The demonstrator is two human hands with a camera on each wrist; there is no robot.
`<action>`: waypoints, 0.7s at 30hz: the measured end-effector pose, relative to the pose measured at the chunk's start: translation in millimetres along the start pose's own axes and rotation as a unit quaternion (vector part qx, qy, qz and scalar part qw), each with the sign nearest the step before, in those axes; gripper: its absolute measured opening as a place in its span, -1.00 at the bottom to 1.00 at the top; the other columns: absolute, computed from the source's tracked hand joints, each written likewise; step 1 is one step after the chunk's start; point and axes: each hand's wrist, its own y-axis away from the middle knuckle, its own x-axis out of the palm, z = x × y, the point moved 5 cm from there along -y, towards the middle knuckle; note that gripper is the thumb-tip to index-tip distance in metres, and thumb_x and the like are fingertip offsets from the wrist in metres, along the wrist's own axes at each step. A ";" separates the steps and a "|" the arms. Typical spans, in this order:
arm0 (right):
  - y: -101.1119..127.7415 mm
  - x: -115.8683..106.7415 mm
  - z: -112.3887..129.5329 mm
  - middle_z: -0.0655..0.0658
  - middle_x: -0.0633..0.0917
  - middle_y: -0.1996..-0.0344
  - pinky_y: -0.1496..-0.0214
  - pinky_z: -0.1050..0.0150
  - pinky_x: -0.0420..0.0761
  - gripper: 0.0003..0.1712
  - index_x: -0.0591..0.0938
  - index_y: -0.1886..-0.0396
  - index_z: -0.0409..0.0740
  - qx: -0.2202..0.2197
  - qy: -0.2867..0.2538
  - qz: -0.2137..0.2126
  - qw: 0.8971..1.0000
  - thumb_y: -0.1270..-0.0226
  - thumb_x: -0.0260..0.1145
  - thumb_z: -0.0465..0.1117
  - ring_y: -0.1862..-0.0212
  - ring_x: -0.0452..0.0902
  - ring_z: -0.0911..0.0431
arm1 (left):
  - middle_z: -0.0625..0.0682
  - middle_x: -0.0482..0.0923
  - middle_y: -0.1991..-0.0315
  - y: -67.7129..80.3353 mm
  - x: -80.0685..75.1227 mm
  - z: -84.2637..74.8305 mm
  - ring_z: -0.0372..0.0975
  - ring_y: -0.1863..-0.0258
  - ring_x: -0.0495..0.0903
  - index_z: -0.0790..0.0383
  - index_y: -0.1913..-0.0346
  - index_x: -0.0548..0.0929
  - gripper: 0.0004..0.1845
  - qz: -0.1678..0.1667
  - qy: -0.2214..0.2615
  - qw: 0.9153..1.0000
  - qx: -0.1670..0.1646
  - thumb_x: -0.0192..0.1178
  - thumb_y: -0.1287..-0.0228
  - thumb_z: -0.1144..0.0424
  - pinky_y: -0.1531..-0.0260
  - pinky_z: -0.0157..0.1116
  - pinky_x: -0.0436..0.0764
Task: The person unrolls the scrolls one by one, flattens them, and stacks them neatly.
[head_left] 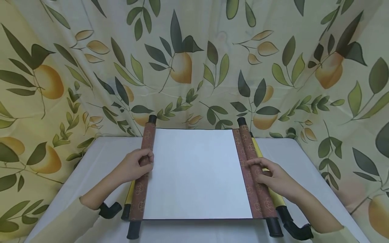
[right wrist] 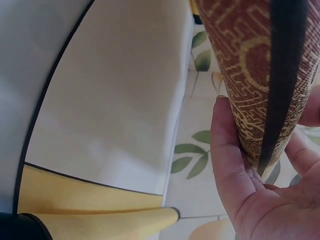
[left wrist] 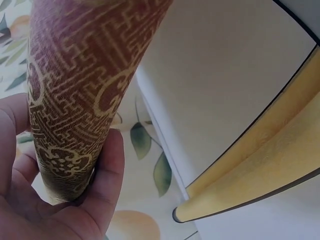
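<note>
A hanging scroll with dark red brocade ends and blank white paper (head_left: 197,175) lies partly unrolled in the head view. My left hand (head_left: 132,165) grips its left roll (head_left: 139,195), thumb and fingers curled around it. On the other side my right hand (head_left: 276,177) holds the right roll (head_left: 265,199) between thumb and fingers. Black knobs cap both rolls. Close up, gold patterning covers the brocade roll (left wrist: 90,65) in the left wrist view and the brocade roll (right wrist: 250,65) in the right wrist view, where a dark strip runs along it.
Beneath the red scroll, a yellow scroll (head_left: 278,199) shows at both sides, its roll (left wrist: 260,165) lying on the table. A white cloth covers the table (head_left: 106,152). Behind hangs a curtain (head_left: 212,30) printed with leaves and orange fruit. Black mounts sit at both wrists.
</note>
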 end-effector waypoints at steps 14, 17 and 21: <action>3.2 -4.7 -3.1 -0.36 0.37 -0.36 0.21 0.15 0.65 -0.51 0.45 -0.31 -0.15 0.002 -0.012 0.003 1.000 -0.39 0.16 -0.36 0.05 0.55 -0.11 | 0.02 0.48 0.30 -1.2 -2.6 -3.6 -0.12 0.28 0.38 0.10 0.29 0.53 -0.80 -0.005 -0.016 1.000 0.008 0.26 -0.10 0.44 0.38 -0.23 0.42; 3.5 -5.0 -3.5 -0.36 0.37 -0.35 0.20 0.15 0.65 -0.51 0.45 -0.31 -0.14 0.004 -0.010 0.003 1.000 -0.40 0.17 -0.35 0.04 0.55 -0.12 | 0.01 0.49 0.33 0.7 -4.5 -4.6 -0.14 0.32 0.37 0.08 0.29 0.56 -0.84 -0.006 -0.018 1.000 0.007 0.23 -0.14 0.42 0.41 -0.25 0.41; 3.8 -5.8 -3.3 -0.35 0.38 -0.34 0.19 0.15 0.64 -0.51 0.46 -0.31 -0.14 0.007 -0.006 -0.002 1.000 -0.40 0.18 -0.33 0.02 0.56 -0.12 | 0.02 0.46 0.37 1.9 -6.8 -5.6 -0.16 0.38 0.36 0.08 0.32 0.54 -0.85 -0.006 -0.022 1.000 -0.003 0.27 -0.14 0.39 0.48 -0.29 0.39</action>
